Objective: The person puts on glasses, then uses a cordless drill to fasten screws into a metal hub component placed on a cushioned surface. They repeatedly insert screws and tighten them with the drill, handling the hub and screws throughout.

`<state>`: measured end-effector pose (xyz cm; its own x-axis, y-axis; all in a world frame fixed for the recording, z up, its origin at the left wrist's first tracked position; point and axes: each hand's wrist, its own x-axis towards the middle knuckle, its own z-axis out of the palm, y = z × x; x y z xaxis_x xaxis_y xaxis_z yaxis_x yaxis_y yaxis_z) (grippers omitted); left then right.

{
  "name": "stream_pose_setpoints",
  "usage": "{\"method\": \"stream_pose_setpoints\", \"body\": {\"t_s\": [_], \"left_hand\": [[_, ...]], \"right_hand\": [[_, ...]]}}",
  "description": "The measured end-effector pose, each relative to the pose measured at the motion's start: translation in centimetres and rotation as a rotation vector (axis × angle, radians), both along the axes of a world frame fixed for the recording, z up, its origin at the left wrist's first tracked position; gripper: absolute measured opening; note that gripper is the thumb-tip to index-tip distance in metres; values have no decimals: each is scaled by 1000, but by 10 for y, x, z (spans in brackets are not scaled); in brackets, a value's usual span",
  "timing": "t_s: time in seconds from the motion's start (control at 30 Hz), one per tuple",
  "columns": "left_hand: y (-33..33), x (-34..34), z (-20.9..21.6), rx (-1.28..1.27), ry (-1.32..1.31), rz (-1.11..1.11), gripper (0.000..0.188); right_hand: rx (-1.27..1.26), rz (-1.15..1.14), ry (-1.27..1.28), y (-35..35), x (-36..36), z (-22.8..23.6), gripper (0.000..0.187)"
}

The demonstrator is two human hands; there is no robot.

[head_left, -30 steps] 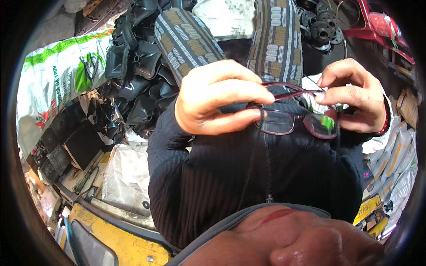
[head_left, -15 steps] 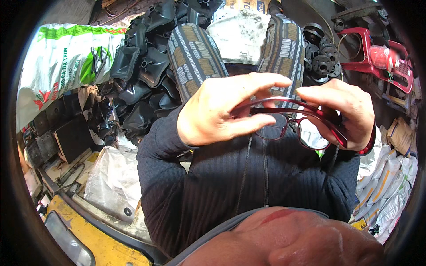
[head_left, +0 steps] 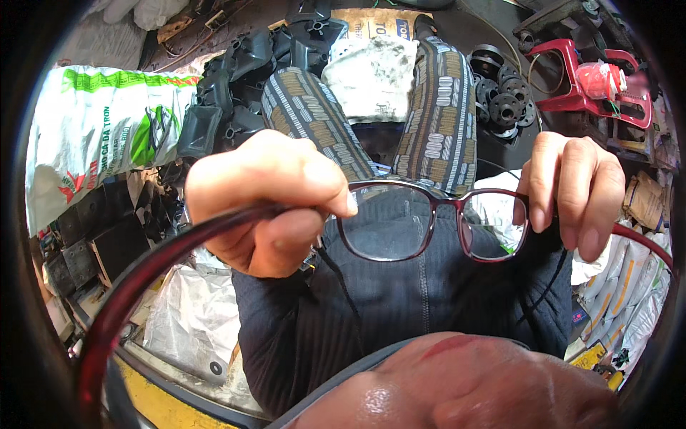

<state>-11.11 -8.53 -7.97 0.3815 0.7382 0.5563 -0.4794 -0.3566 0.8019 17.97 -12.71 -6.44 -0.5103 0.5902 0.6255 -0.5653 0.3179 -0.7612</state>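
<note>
A pair of dark red-framed eyeglasses (head_left: 446, 204) is held up in front of me, lenses beyond and both temples unfolded toward me. My left hand (head_left: 264, 196) is closed on the left hinge, thumb and forefinger pinching it, and the left temple sweeps large across the lower left. On the other side, the bent fingers of my right hand (head_left: 575, 189) hang over the outer rim of the right lens, where the frame passes behind them. The right temple (head_left: 643, 243) comes out past these fingers toward the right edge. Behind the lenses lies my dark zipped jacket (head_left: 400, 297).
A white stained sack (head_left: 371, 82) lies between my patterned trouser legs. Black moulded parts (head_left: 246, 53) are heaped left of it, beside a large white-and-green bag (head_left: 93, 136). Round dark metal parts (head_left: 507, 107) and a red plastic chair (head_left: 568, 64) with a red-wrapped bottle (head_left: 599, 80) stand right.
The eyeglasses, folded or nearly so before, have been opened out and raised toward my head. My left hand has moved left and the hands are farther apart.
</note>
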Motion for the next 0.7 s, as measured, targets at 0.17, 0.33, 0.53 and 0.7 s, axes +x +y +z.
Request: {"method": "stream_pose_setpoints", "body": {"t_s": [0.17,0.33,0.53,0.7], "left_hand": [[12,15,1,265,-141,-13,31],[13,4,7,477,-34,-97,33],[4,-19,20,506,75,-115,33],[10,-12,18,585,38,-91,32]], "right_hand": [[101,-1,15,7,-6,5,17],[95,14,22,5,-9,15,8],[152,-2,11,2,10,35,8],[145,-91,106,-4,10,23,9]]}}
